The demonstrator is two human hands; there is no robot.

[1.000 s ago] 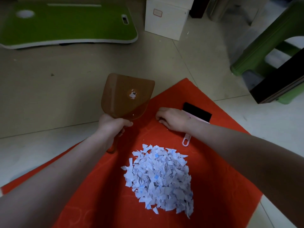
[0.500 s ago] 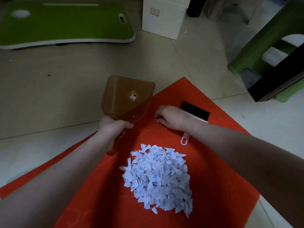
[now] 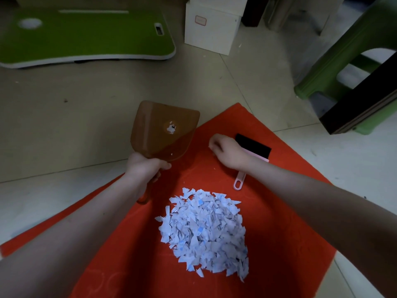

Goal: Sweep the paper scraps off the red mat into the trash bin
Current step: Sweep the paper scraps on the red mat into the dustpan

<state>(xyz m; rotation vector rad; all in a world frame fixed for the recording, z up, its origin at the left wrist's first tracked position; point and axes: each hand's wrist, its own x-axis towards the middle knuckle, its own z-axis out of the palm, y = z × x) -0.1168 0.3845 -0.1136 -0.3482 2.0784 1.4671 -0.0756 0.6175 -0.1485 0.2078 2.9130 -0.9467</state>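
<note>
My left hand (image 3: 144, 166) still grips the dustpan (image 3: 165, 130). My right hand (image 3: 227, 151) has edged toward the brush (image 3: 253, 147), fingers curled; I cannot tell whether it holds anything.

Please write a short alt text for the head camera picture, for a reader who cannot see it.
A person's left hand grips a brown dustpan by its handle at the edge of a red mat that bears a pile of white paper scraps. The right hand, fingers curled, lies beside a pink brush with black bristles.
</note>
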